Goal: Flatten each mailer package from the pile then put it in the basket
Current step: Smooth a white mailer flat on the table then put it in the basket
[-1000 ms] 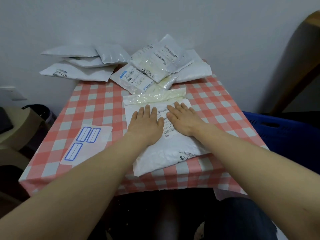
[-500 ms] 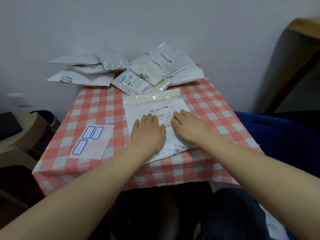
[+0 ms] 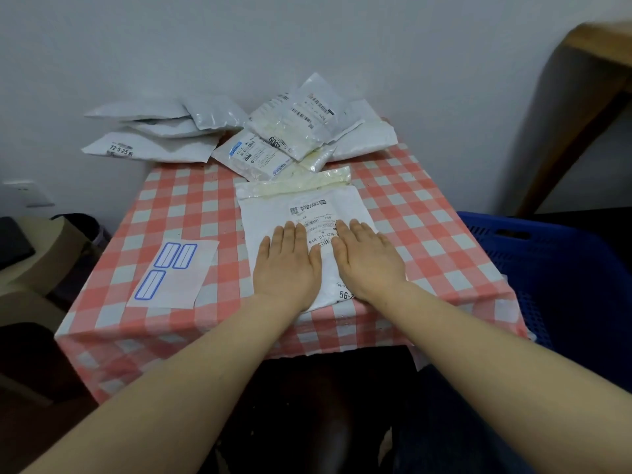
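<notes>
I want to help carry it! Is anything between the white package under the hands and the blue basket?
Nothing visible is in the way. The white package lies under the left hand and right hand, and only bare checked tablecloth lies between it and the blue basket on the right.

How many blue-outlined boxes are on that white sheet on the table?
3 blue-outlined boxes on the white paper sheet: two side by side at its far end, one nearer the camera. None seems hidden.

Plain grey wall [image 3: 307, 39] behind red-check tablecloth [image 3: 178, 213], wood furniture [image 3: 578, 107] at rt.
</notes>
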### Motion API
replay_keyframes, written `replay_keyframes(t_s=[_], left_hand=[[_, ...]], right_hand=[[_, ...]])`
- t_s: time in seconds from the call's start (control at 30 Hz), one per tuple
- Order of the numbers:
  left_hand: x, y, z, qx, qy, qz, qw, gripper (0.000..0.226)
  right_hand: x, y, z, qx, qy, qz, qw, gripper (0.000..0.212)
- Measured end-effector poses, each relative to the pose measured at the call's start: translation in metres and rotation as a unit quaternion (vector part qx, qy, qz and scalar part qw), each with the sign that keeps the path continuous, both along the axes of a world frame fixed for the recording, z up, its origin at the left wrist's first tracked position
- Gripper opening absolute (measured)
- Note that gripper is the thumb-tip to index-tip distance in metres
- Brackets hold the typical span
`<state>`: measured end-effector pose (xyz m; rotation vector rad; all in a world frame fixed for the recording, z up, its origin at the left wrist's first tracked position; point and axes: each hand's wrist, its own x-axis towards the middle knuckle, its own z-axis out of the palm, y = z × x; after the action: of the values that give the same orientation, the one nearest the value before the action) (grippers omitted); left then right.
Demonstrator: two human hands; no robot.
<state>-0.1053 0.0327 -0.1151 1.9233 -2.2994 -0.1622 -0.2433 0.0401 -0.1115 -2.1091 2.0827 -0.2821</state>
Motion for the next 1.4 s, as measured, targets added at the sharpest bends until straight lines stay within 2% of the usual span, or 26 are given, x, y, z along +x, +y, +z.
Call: replay_keyframes(t_s=[0.63,0.73,0.83,0.93,1.0,1.07,1.13,1.2,1.3,1.4], left_hand=[[-0.001,0.002,0.001,0.001,0.005,0.005,1.000,0.059],[0.000,0.001,0.005,0.027,0.009,0.000,1.000,0.060],[0.000,0.001,0.010,0.018,0.026,0.014,0.999,0.064],[-0.001,0.004,0.011,0.006,0.031,0.029,0.999,0.067],[-0.001,0.007,0.010,0.021,0.037,0.029,0.999,0.068],[0.000,0.008,0.012,0.025,0.039,0.024,0.999,0.069],[0.003,0.009,0.015,0.020,0.041,0.024,0.999,0.070],[0.003,0.010,0.018,0.011,0.041,0.022,0.999,0.071],[-0.001,0.012,0.026,0.003,0.038,0.017,0.999,0.071],[-0.012,0.014,0.034,-0.012,0.040,0.002,0.999,0.071]], right_hand=[[0.000,0.000,0.001,0.012,-0.034,-0.001,0.999,0.053],[-0.004,-0.004,0.007,0.057,-0.089,0.000,0.994,0.052],[-0.016,-0.012,0.021,0.025,-0.128,-0.070,0.989,0.045],[-0.017,-0.017,0.035,0.044,-0.083,-0.115,0.989,0.041],[-0.014,-0.018,0.043,0.055,-0.088,-0.133,0.986,0.035],[-0.013,-0.021,0.052,0.041,-0.150,-0.160,0.975,0.027],[-0.015,-0.025,0.061,0.023,-0.272,-0.173,0.946,0.013],[-0.018,-0.029,0.067,0.013,-0.377,-0.181,0.908,0.015],[-0.027,-0.021,0.076,0.054,-0.473,-0.159,0.865,0.030],[-0.039,-0.003,0.086,0.095,-0.503,-0.134,0.849,0.028]])
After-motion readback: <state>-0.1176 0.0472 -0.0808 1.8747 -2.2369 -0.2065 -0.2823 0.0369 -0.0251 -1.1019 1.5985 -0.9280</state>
